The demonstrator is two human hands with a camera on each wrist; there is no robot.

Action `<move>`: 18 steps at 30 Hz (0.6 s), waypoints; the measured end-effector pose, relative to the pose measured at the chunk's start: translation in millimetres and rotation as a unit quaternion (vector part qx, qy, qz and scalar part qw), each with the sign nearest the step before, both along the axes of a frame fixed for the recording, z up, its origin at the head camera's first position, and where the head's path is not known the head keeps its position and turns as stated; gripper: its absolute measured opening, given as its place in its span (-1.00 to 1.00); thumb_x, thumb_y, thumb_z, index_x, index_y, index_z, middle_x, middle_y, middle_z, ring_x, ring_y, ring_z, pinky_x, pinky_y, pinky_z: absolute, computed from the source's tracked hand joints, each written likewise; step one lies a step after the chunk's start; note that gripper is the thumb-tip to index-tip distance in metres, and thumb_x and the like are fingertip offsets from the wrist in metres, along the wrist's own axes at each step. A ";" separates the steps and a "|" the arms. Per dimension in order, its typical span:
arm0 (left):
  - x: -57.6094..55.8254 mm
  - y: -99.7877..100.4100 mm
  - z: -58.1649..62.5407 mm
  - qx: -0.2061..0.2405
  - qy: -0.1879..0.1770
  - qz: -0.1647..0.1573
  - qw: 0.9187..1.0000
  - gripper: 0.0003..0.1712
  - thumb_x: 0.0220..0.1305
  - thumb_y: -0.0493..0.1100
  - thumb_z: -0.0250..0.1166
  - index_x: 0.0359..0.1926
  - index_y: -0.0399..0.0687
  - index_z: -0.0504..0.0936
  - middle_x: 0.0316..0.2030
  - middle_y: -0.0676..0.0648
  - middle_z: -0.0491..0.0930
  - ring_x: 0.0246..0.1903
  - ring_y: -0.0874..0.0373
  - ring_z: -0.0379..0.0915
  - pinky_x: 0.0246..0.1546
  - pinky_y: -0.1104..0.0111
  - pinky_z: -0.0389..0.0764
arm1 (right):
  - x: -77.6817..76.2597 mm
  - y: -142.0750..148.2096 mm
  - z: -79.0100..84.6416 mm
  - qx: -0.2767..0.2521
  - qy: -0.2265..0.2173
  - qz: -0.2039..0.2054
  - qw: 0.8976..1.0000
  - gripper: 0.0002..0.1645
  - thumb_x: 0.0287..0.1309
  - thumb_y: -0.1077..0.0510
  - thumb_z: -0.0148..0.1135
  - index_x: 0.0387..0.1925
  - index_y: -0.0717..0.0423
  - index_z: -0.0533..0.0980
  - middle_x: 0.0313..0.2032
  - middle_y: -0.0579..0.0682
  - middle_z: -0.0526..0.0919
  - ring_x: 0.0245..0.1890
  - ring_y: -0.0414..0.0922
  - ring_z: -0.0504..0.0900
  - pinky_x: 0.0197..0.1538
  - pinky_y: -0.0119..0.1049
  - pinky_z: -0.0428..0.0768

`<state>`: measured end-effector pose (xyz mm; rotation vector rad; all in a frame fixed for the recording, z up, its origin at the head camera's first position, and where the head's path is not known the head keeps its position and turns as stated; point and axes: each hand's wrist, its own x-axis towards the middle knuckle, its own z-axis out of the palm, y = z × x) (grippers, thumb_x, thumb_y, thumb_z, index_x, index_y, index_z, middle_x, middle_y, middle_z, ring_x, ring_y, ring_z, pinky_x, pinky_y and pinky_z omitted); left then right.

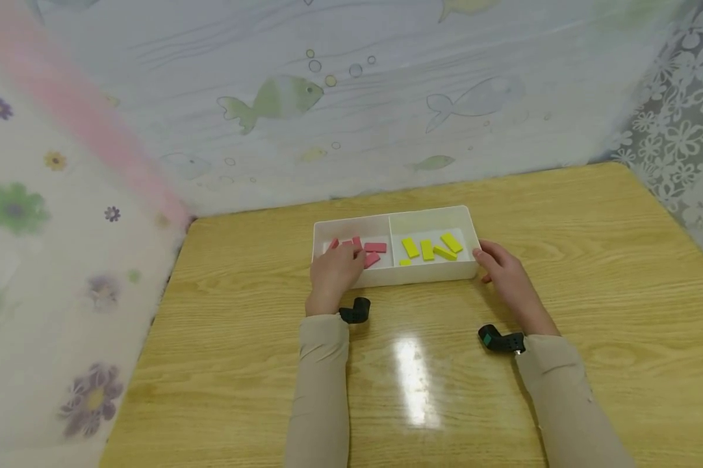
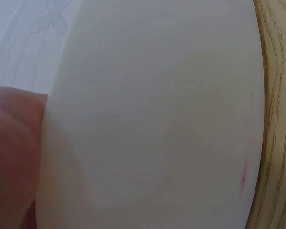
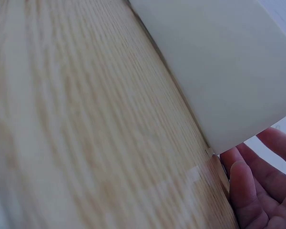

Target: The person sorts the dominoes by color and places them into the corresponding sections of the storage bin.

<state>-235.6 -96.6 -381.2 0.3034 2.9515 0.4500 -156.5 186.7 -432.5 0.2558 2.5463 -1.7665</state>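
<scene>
A white two-compartment box (image 1: 432,273) sits on the table, with several pink blocks (image 1: 376,247) in its left compartment and several yellow blocks (image 1: 427,250) in its right one. Over the front wall of the left compartment reaches my left hand (image 1: 335,270), its fingers down among the pink blocks. Its fingertips are hidden, so I cannot tell whether they pinch a block. In the left wrist view the box wall (image 2: 152,114) covers most of the picture. Beside the box's front right corner, my right hand (image 1: 506,276) rests its loosely bent fingers (image 3: 243,183) against the outside of the end wall.
The wood-grain table (image 1: 223,364) runs up to a wall covering (image 1: 363,149) printed with fish close behind the box. Another printed wall (image 1: 47,260) borders the left side. Black wrist cameras (image 1: 360,311) sit at both wrists.
</scene>
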 end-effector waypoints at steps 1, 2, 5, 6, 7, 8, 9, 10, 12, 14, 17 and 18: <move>0.5 0.3 -0.2 0.003 0.000 -0.001 1.000 -0.59 0.27 0.04 -0.11 -0.64 0.04 0.42 -0.70 0.04 0.34 -0.62 0.13 0.30 -0.53 0.28 0.25 | 0.6 0.0 0.1 0.000 0.000 -0.001 1.000 -0.24 0.20 -0.31 -0.19 0.30 0.02 0.12 0.16 0.13 0.28 -0.25 0.08 0.40 -0.16 -0.14 0.32; 1.0 0.5 -0.6 0.008 -0.002 -0.002 1.000 -0.59 0.26 0.05 -0.11 -0.65 0.04 0.42 -0.71 0.04 0.33 -0.63 0.13 0.29 -0.54 0.28 0.23 | 1.2 0.2 0.1 0.001 -0.001 -0.002 1.000 -0.24 0.20 -0.31 -0.19 0.30 0.02 0.12 0.16 0.13 0.28 -0.24 0.08 0.40 -0.16 -0.14 0.32; 2.3 0.6 -1.9 0.019 -0.006 -0.006 1.000 -0.60 0.25 0.04 -0.11 -0.66 0.05 0.42 -0.73 0.05 0.29 -0.65 0.14 0.26 -0.55 0.29 0.21 | 2.4 0.5 -0.5 0.007 -0.008 -0.006 1.000 -0.23 0.19 -0.32 -0.19 0.30 0.02 0.13 0.16 0.10 0.28 -0.25 0.06 0.41 -0.16 -0.15 0.32; 2.7 0.3 -2.3 0.021 -0.006 -0.007 1.000 -0.60 0.25 0.03 -0.11 -0.66 0.06 0.42 -0.73 0.05 0.29 -0.65 0.14 0.26 -0.56 0.29 0.20 | 2.6 0.3 -0.7 0.008 -0.009 -0.006 1.000 -0.23 0.19 -0.32 -0.19 0.30 0.02 0.13 0.17 0.10 0.28 -0.24 0.05 0.41 -0.16 -0.15 0.33; 2.9 0.0 -2.9 0.021 -0.005 -0.007 1.000 -0.60 0.25 0.03 -0.11 -0.66 0.06 0.42 -0.73 0.05 0.29 -0.65 0.14 0.26 -0.56 0.30 0.20 | 2.7 0.0 -1.1 0.007 -0.009 -0.007 1.000 -0.23 0.19 -0.32 -0.18 0.29 0.02 0.14 0.16 0.10 0.29 -0.25 0.05 0.41 -0.16 -0.15 0.33; 3.1 -0.5 -3.1 0.023 -0.004 -0.007 1.000 -0.60 0.25 0.03 -0.10 -0.66 0.06 0.42 -0.73 0.05 0.29 -0.65 0.14 0.26 -0.57 0.30 0.20 | 2.5 -0.4 -1.4 0.006 -0.009 -0.007 1.000 -0.23 0.19 -0.32 -0.18 0.29 0.02 0.14 0.16 0.10 0.29 -0.25 0.05 0.42 -0.15 -0.15 0.33; 3.4 -1.0 -3.2 0.022 -0.002 -0.006 1.000 -0.61 0.25 0.02 -0.11 -0.67 0.06 0.42 -0.73 0.05 0.29 -0.65 0.14 0.26 -0.58 0.30 0.20 | 2.3 -0.8 -1.9 0.005 -0.009 -0.007 1.000 -0.23 0.18 -0.32 -0.18 0.29 0.03 0.14 0.16 0.10 0.29 -0.25 0.05 0.42 -0.15 -0.15 0.33; 3.5 -1.4 -3.1 0.021 0.000 -0.004 1.000 -0.60 0.24 0.02 -0.11 -0.67 0.05 0.42 -0.73 0.05 0.30 -0.65 0.14 0.27 -0.58 0.30 0.20 | 1.9 -1.2 -2.4 0.003 -0.008 -0.006 1.000 -0.23 0.18 -0.32 -0.17 0.29 0.04 0.15 0.16 0.10 0.29 -0.25 0.06 0.42 -0.15 -0.15 0.33; 3.4 -2.1 -2.5 0.021 0.005 -0.001 1.000 -0.61 0.24 0.01 -0.10 -0.67 0.06 0.42 -0.71 0.05 0.32 -0.63 0.15 0.28 -0.58 0.30 0.21 | 1.3 -2.5 -2.4 0.000 -0.003 -0.004 1.000 -0.22 0.18 -0.32 -0.17 0.29 0.05 0.14 0.15 0.11 0.30 -0.26 0.06 0.41 -0.15 -0.14 0.34; 2.6 -2.1 -1.3 0.026 0.006 0.002 1.000 -0.62 0.24 -0.02 -0.10 -0.66 0.07 0.45 -0.69 0.05 0.35 -0.62 0.15 0.29 -0.57 0.30 0.23 | 0.1 -2.9 -1.9 0.001 -0.002 -0.005 1.000 -0.21 0.17 -0.33 -0.17 0.29 0.04 0.14 0.15 0.09 0.30 -0.26 0.05 0.41 -0.15 -0.15 0.34; 1.1 -1.2 0.4 0.033 0.002 0.001 0.999 -0.64 0.24 -0.04 -0.09 -0.62 0.09 0.50 -0.65 0.07 0.39 -0.59 0.16 0.31 -0.54 0.30 0.27 | -1.0 -2.1 -0.2 0.005 -0.004 -0.006 1.000 -0.19 0.16 -0.35 -0.19 0.30 0.02 0.12 0.15 0.08 0.29 -0.25 0.04 0.40 -0.15 -0.15 0.33; 0.6 -0.7 1.0 0.036 -0.001 0.003 0.999 -0.66 0.24 -0.04 -0.09 -0.60 0.11 0.51 -0.64 0.07 0.40 -0.58 0.16 0.31 -0.53 0.29 0.28 | -1.7 -1.6 0.5 0.007 -0.005 -0.007 1.000 -0.20 0.16 -0.36 -0.19 0.30 0.01 0.12 0.15 0.07 0.29 -0.24 0.04 0.40 -0.15 -0.15 0.33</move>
